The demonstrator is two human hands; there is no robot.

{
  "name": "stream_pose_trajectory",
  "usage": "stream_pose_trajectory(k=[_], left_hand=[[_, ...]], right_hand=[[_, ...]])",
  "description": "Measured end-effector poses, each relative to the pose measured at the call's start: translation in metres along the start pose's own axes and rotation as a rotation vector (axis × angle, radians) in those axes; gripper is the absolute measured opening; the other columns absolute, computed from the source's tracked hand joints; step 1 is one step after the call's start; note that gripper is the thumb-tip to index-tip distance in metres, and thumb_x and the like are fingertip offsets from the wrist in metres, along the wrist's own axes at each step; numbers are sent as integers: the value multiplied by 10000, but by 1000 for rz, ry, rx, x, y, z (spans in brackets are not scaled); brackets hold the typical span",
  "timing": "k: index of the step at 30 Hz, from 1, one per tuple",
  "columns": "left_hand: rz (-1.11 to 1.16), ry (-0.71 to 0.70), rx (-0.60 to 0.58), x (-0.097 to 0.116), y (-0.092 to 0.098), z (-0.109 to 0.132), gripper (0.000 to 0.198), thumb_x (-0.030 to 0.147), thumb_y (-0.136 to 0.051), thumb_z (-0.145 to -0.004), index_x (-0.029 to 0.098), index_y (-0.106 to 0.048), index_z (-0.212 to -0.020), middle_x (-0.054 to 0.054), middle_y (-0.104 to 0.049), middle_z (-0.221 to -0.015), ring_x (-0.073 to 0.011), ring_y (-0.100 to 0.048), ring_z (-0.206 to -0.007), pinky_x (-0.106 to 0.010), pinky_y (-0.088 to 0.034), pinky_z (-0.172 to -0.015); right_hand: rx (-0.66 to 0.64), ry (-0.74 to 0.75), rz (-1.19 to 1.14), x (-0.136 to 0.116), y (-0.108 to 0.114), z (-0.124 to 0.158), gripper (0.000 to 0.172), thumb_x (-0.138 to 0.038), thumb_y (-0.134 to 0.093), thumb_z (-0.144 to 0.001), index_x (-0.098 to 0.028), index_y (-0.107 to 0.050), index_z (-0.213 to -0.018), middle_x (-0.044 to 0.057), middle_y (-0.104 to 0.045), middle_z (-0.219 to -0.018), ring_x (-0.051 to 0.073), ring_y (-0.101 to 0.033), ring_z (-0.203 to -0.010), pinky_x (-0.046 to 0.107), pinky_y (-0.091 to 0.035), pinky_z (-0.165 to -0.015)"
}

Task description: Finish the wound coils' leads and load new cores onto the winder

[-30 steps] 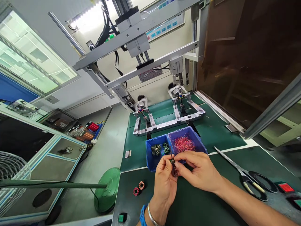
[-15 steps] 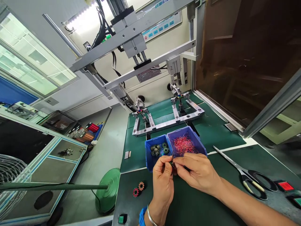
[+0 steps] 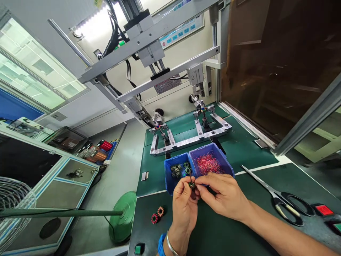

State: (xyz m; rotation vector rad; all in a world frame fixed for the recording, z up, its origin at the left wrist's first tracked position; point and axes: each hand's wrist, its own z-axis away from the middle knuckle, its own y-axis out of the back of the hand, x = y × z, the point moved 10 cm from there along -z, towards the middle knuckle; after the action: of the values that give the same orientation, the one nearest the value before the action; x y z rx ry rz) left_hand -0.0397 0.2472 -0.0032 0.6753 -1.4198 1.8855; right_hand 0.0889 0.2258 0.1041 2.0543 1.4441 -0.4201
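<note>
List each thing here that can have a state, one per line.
Left hand: pinching the small coil.
Right hand: fingertips pinching the same coil.
Small coil: held off the mat, between both hands.
Blue bin: open, coils in one side, red wire bits in the other.
Scissors: shut, lying flat on the mat.
Two coils: loose on the mat, side by side.

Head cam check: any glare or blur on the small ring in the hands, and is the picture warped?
Head view: the ceiling light is blown out, but away from the hands; the small ring, pinched between left hand and right hand, is evenly lit and sharp, though tiny; wide-lens warp slants the metal rails; the dark panel shows faint reflections.
</note>
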Motion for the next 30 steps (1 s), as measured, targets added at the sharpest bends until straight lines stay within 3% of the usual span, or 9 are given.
stream_pose_trajectory(k=[7,11,17,26,30], left_hand=[[54,49,-56,-1,-7,1,326,385,-935,-583,172,-767,-763,-6,-687,-712,-70,-571,-534,-156,-477,-504],[22,31,-59,1,-7,2,372,384,-952,-546,187,-759,-796,3,-679,-728,-68,-572,-555,-158,-488,-536],[-10,0,-8,-3,-2,2,361,413,-933,-580,183,-728,-768,-3,-661,-749,-96,-598,-629,-196,-508,-597],[18,43,12,-10,0,1,390,395,-958,-527,177,-730,-756,11,-649,-731,-91,-586,-620,-197,-503,-601],[50,58,47,-12,5,0,403,371,-969,-508,177,-736,-772,8,-671,-777,-90,-597,-637,-200,-512,-618]], right_hand=[[-42,19,-1,-1,-3,-1,138,-104,-544,-923,-169,-654,-871,-33,-640,-606,86,-552,-492,216,-433,-495],[-71,0,-25,-1,-8,1,160,-103,-516,-916,-182,-609,-812,-34,-610,-608,85,-537,-496,218,-416,-495],[-130,-55,-71,1,-18,7,167,-92,-462,-888,-201,-543,-790,-41,-560,-603,89,-489,-490,227,-377,-483],[-193,-167,-146,10,-21,2,161,-105,-472,-853,-194,-529,-732,-96,-281,-549,66,-320,-444,199,-293,-447],[-217,-215,-189,14,-23,3,155,-114,-488,-840,-186,-550,-717,-99,-286,-541,59,-317,-445,183,-298,-443]])
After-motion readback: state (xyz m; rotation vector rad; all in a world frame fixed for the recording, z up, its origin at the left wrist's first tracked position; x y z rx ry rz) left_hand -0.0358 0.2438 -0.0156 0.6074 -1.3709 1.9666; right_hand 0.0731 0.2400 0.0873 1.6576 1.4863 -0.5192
